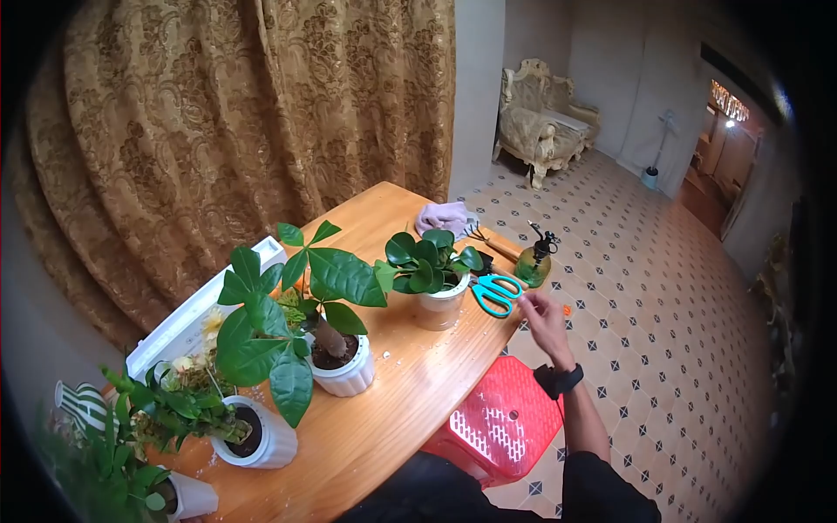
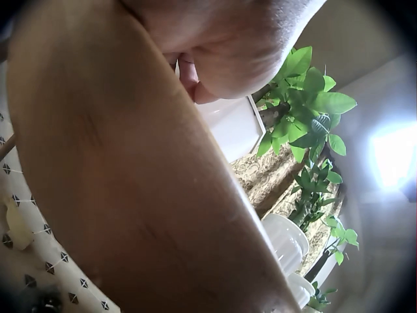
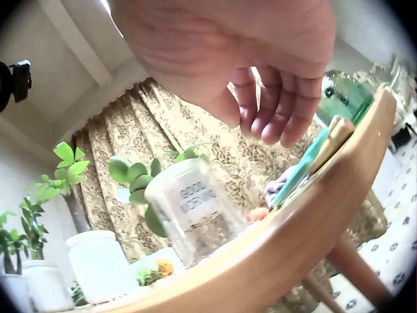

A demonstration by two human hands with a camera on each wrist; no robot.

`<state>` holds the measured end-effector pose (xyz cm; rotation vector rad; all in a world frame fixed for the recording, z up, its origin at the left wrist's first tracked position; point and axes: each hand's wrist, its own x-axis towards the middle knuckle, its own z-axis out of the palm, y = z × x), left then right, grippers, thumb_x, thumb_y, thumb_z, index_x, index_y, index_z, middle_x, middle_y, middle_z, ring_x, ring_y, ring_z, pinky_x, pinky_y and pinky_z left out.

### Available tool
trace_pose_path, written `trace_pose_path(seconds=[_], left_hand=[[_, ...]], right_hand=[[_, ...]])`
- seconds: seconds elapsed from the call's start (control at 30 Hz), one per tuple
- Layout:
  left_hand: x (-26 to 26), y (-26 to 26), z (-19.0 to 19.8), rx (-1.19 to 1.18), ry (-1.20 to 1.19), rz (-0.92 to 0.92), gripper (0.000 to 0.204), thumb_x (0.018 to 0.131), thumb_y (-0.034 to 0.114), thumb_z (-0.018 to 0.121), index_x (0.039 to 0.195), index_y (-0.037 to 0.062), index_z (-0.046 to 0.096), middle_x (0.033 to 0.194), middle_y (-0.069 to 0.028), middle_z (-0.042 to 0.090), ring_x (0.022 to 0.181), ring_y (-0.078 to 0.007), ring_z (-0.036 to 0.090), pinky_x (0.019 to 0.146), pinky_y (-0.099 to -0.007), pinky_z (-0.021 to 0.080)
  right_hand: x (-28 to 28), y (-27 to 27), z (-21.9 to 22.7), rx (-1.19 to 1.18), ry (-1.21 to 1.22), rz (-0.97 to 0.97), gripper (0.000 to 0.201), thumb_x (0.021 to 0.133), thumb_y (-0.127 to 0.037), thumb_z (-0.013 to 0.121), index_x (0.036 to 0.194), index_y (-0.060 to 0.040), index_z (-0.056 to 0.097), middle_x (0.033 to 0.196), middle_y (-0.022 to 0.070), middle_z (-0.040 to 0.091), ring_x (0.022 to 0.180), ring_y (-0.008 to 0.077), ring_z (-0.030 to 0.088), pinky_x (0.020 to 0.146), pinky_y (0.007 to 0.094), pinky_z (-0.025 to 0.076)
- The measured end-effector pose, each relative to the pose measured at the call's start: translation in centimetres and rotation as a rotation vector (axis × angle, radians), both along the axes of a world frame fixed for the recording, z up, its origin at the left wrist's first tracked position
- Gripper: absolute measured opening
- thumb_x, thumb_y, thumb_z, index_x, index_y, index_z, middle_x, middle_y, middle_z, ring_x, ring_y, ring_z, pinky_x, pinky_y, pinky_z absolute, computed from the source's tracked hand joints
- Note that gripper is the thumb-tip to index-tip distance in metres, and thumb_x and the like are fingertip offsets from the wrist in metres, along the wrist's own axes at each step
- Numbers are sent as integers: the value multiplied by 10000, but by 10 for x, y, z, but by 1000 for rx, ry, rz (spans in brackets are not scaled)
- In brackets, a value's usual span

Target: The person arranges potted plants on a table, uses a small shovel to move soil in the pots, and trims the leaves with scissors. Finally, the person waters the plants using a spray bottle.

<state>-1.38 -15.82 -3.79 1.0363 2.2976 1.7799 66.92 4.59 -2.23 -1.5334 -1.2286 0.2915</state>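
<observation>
Beside the table's right edge, the right hand [image 1: 547,324] hangs with fingers loosely bent, near the teal handles of scissors [image 1: 497,295]. No object shows between its fingers in the right wrist view, where the hand [image 3: 241,52] is above the teal handle [image 3: 301,171]. A clear pot [image 1: 443,307] with round-leaved greenery [image 1: 427,261] stands left of the scissors. The head view does not show the left hand; in the left wrist view its palm side [image 2: 234,49] fills the top, most fingers hidden, beside a broad brown surface [image 2: 130,176].
White pots [image 1: 344,373] [image 1: 266,440] with leafy plants line the table [image 1: 384,436]. Behind them lies a long white tray [image 1: 196,305]. A spray bottle [image 1: 534,264], small rake [image 1: 495,244] and lilac cloth [image 1: 442,217] are at the far corner. A red stool [image 1: 514,410] stands beside the table.
</observation>
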Motion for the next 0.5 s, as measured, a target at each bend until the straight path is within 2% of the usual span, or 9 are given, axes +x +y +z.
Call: trace_pose_path(seconds=[0.03,0.07,0.13,0.17,0.2,0.27,0.3,0.43,0.5], left_hand=[[1,-1,0,16,-11,-10,352,975,233,674,1112,-92,663,1160,-251,683,1049,-324,638,953,-427,503],[0,-2,-3,14,-11,-11,352,975,233,674,1112,-92,663,1160,-251,683,1049,-324,638,953,-427,503],[-3,-1,-10,135,-22,-111,332,977,236,683,1055,-87,670,1183,-249,678,1051,-319,637,963,-424,501],[-3,0,-9,134,-21,-111,332,977,236,683,1055,-87,670,1183,-249,678,1051,-319,637,963,-424,501],[-2,1,-8,112,-20,-103,329,976,236,687,1043,-85,667,1194,-250,673,1059,-318,634,971,-424,498],[0,3,-4,90,-19,-98,325,975,236,691,1032,-83,663,1205,-250,669,1066,-317,631,978,-424,495],[2,2,-1,41,-37,-88,335,978,245,688,1031,-85,660,1225,-254,658,1089,-321,621,990,-426,488],[11,2,7,-19,-3,-73,346,983,260,682,1023,-82,650,1268,-265,630,1150,-331,589,1012,-432,473],[11,2,9,-14,-26,-101,348,984,263,681,1020,-81,646,1280,-266,623,1157,-335,585,1014,-436,471]], right_hand=[[10,6,-1,33,-58,-76,230,960,-177,662,979,46,713,771,112,696,688,147,646,643,312,512],[19,7,1,31,-57,-77,230,960,-177,662,979,46,713,771,112,696,688,147,646,643,312,512],[26,10,18,9,-280,-209,220,944,-161,663,977,50,714,806,167,711,685,216,683,627,338,519],[29,13,25,-10,-308,-222,204,925,-148,664,979,42,715,844,197,704,718,295,689,656,375,526],[33,18,25,-11,-306,-222,204,925,-148,664,979,42,715,844,197,704,718,295,689,656,375,526],[43,28,24,-4,-493,-221,199,918,-157,665,966,29,717,868,198,694,748,326,677,688,402,522],[41,29,27,-70,-481,-216,186,919,-153,652,952,18,716,900,212,684,783,368,663,722,436,519],[33,36,30,-98,-578,-247,165,902,-144,651,917,8,715,880,221,686,783,384,663,710,463,517],[29,35,33,-284,-713,-223,154,882,-143,650,879,-4,716,848,219,688,789,399,661,712,499,513]])
